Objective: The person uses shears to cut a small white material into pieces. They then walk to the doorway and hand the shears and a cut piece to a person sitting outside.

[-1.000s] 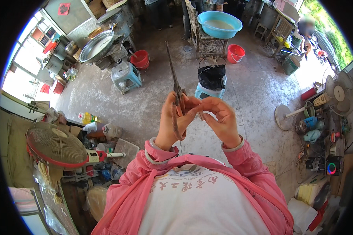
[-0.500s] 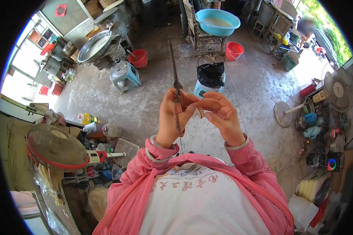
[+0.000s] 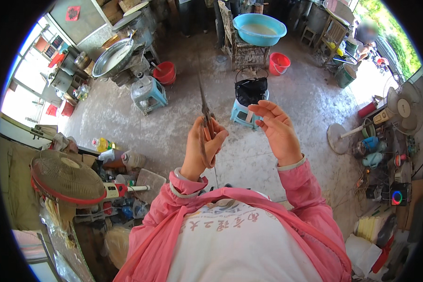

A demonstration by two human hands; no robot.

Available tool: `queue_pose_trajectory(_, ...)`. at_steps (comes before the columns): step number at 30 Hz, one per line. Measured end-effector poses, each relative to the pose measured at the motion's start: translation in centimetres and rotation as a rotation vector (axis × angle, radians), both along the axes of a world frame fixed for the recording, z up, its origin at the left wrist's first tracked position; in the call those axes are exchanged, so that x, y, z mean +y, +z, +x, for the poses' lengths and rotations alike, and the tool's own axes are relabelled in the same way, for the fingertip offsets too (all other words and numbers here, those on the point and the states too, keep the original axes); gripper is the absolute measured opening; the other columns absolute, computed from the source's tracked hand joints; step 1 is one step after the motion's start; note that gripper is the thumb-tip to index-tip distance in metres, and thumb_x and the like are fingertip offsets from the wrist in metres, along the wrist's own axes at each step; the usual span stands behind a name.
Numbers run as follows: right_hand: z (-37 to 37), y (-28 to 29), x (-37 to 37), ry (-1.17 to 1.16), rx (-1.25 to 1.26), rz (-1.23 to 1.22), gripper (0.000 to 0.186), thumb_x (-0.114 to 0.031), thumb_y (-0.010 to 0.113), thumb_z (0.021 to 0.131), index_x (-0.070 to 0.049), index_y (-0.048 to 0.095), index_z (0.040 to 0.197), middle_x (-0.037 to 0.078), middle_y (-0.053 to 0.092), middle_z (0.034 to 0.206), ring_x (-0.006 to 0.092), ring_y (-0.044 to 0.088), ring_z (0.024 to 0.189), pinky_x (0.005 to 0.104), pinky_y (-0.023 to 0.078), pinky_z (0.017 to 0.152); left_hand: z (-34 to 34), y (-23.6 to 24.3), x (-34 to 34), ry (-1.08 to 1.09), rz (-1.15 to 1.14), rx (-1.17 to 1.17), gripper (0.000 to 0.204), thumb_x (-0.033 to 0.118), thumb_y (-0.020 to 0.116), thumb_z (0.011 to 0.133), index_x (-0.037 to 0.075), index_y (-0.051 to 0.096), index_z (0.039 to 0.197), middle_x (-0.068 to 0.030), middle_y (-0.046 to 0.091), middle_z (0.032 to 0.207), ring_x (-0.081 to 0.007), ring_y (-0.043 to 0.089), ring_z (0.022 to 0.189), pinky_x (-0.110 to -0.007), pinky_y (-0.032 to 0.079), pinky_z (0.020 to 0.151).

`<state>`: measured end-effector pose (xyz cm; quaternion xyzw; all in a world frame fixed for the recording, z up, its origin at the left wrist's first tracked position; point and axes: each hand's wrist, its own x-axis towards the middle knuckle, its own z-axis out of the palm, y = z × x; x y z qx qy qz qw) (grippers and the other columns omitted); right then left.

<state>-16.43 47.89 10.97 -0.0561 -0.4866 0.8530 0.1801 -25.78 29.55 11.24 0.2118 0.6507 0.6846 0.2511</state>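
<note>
My left hand (image 3: 202,148) is closed around a pair of long, thin, rusty scissors (image 3: 205,113), their closed blades pointing up and away from me. My right hand (image 3: 278,131) hovers a short way to the right of the scissors, fingers spread and slightly curled, holding nothing. Both hands are raised in front of my chest, and pink sleeves cover both arms. Beyond the hands a black kettle (image 3: 251,89) sits on a small blue stool (image 3: 239,115) on the concrete floor.
A second blue stool with a grey jug (image 3: 148,94), two red buckets (image 3: 165,73) (image 3: 279,63) and a large blue basin (image 3: 259,29) stand further off. A red-rimmed fan (image 3: 66,178) and bottles crowd my left; a standing fan (image 3: 402,105) and tools lie on the right.
My right hand has let go of the scissors and moved off to the right with its fingers spread. My left hand keeps holding the scissors upright.
</note>
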Motion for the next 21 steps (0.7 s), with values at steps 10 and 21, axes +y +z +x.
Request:
queue_pose_trajectory(10, -0.1, 0.0, 4.0, 0.049, 0.017, -0.304, 0.037, -0.008, 0.053, 0.083, -0.007, 0.051, 0.119, 0.01, 0.054, 0.12, 0.015, 0.054, 0.093, 0.0309, 0.044, 0.083, 1.3, -2.2, -1.2, -0.08, -0.036, -0.007, 0.024, 0.009, 0.066, 0.08, 0.003, 0.049, 0.095, 0.0038, 0.045, 0.076, -0.0017, 0.04, 0.068, -0.017, 0.032, 0.058)
queue_pose_trajectory(21, -0.6, 0.2, 5.2, 0.157, 0.032, -0.54, 0.032, -0.006, 0.052, 0.083, -0.007, 0.055, 0.115, 0.008, 0.061, 0.11, 0.0163, 0.057, 0.087, 0.0329, 0.045, 0.082, 1.9, -3.3, -2.1, -0.043, -0.028, -0.13, 0.026, 0.007, 0.067, 0.08, 0.002, 0.047, 0.095, 0.0048, 0.041, 0.073, -0.002, 0.036, 0.065, -0.017, 0.031, 0.056)
